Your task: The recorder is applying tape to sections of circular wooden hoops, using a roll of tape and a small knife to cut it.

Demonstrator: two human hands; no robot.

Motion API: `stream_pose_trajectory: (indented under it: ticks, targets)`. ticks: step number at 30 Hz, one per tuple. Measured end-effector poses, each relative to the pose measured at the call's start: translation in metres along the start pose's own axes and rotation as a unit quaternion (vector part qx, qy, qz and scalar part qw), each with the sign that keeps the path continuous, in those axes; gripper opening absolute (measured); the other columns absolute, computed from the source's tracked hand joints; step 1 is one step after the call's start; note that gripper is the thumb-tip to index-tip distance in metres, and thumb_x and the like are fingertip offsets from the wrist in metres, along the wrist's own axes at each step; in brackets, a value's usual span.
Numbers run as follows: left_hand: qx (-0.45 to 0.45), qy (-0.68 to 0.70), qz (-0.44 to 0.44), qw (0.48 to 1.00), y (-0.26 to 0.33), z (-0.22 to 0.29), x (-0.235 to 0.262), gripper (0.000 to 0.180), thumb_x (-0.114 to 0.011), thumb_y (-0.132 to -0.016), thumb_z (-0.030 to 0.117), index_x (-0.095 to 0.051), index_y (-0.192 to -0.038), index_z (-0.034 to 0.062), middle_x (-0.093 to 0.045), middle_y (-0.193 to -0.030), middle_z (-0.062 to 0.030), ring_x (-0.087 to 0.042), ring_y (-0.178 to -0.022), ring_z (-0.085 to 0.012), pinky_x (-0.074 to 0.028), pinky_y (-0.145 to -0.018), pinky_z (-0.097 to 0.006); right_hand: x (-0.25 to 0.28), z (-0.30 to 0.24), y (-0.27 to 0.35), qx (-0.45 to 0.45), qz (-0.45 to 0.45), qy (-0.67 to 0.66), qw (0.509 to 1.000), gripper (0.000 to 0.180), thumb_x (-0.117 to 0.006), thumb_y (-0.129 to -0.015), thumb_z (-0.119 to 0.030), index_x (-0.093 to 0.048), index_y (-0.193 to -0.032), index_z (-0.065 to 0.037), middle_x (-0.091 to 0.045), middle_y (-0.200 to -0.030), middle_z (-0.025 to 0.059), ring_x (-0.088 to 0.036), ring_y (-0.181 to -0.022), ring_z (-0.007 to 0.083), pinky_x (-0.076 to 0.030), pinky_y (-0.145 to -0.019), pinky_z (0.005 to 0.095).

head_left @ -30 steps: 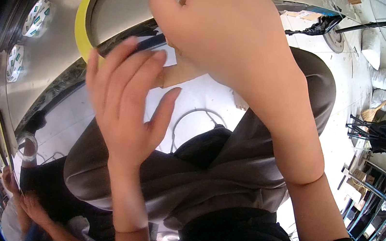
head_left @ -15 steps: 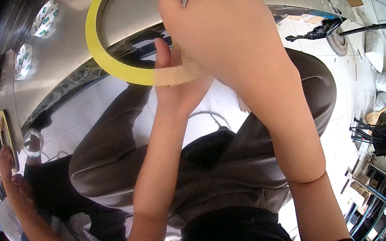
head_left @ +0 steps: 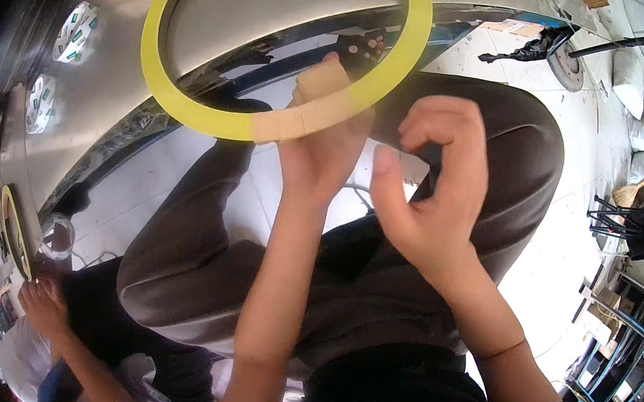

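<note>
A flat yellow ring [head_left: 162,70] lies partly over the metal table edge, its near side reaching toward me. Beige tape [head_left: 300,123] covers a stretch of its near rim, and a wider beige piece stands up just beyond it. My left hand [head_left: 324,156] grips the ring from beneath at this taped stretch; some of its fingers are hidden. To the right and nearer, my right hand [head_left: 441,188] is apart from the ring. Its fingers are curled, with a gap to the thumb and nothing visible between them.
On the metal table [head_left: 128,37] stand two white patterned rolls [head_left: 76,32]. At far left, a co-worker's hand [head_left: 44,307] is near another yellow ring [head_left: 13,229]. A clear cup [head_left: 57,235] is beside it. A fan stand [head_left: 567,67] and blue rack [head_left: 634,364] are at right.
My right hand has come off the ring and moved down to the right, its fingers parting from the thumb. More of the taped rim shows. The co-worker's hand has shifted lower.
</note>
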State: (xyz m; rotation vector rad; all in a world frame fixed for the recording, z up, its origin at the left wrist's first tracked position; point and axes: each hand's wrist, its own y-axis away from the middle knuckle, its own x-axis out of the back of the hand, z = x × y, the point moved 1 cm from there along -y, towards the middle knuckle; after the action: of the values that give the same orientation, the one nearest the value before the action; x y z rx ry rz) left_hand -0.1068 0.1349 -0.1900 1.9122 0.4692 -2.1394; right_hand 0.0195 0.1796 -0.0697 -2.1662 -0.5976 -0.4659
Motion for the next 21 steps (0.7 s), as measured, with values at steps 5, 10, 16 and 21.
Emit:
stream_pose_trajectory:
  ticks: [5,10,16,21]
  targets:
    - [-0.018,-0.035,0.089,0.995,0.033,-0.011,-0.008,0.044,-0.049,-0.098,0.028,-0.051,-0.134,0.0029,-0.058,-0.131,-0.0092,-0.055,-0.12,-0.022,-0.043,-0.103,-0.038,-0.035,0.001,0.017,-0.051,0.044,0.013,0.998,0.044,-0.083,-0.07,-0.02,-0.052,-0.098,-0.004,-0.057,-0.106,0.0198,-0.055,-0.099,0.0381,-0.045,-0.086,0.0463]
    - [-0.024,0.005,0.056,0.998,0.056,-0.011,0.001,0.046,-0.048,-0.099,0.035,-0.054,-0.131,0.0031,-0.06,-0.129,-0.0117,-0.057,-0.119,-0.0243,-0.044,-0.105,-0.04,-0.056,0.008,0.026,-0.08,0.024,0.014,0.996,0.044,-0.081,-0.072,-0.024,-0.052,-0.1,-0.005,-0.057,-0.103,0.0176,-0.056,-0.096,0.0394,-0.046,-0.085,0.0487]
    - [-0.137,-0.429,0.381,0.807,0.087,-0.018,-0.047,0.028,-0.052,-0.1,0.02,-0.062,-0.121,0.0044,-0.061,-0.115,-0.0078,-0.056,-0.109,-0.0209,-0.046,-0.094,-0.035,-0.05,0.01,0.027,-0.093,-0.043,-0.01,0.995,0.034,-0.074,-0.08,-0.017,-0.057,-0.108,-0.007,-0.056,-0.098,0.0149,-0.06,-0.092,0.0374,-0.048,-0.08,0.0468]
    - [-0.421,-0.901,0.014,0.101,0.071,0.038,-0.13,0.025,-0.062,-0.093,0.01,-0.069,-0.117,0.0071,-0.065,-0.121,-0.0064,-0.056,-0.12,-0.0203,-0.036,-0.111,-0.043,-0.045,0.012,0.03,-0.087,-0.033,-0.041,0.995,0.032,-0.071,-0.083,-0.015,-0.06,-0.113,-0.011,-0.056,-0.103,0.0144,-0.064,-0.081,0.0333,-0.054,-0.068,0.0417]
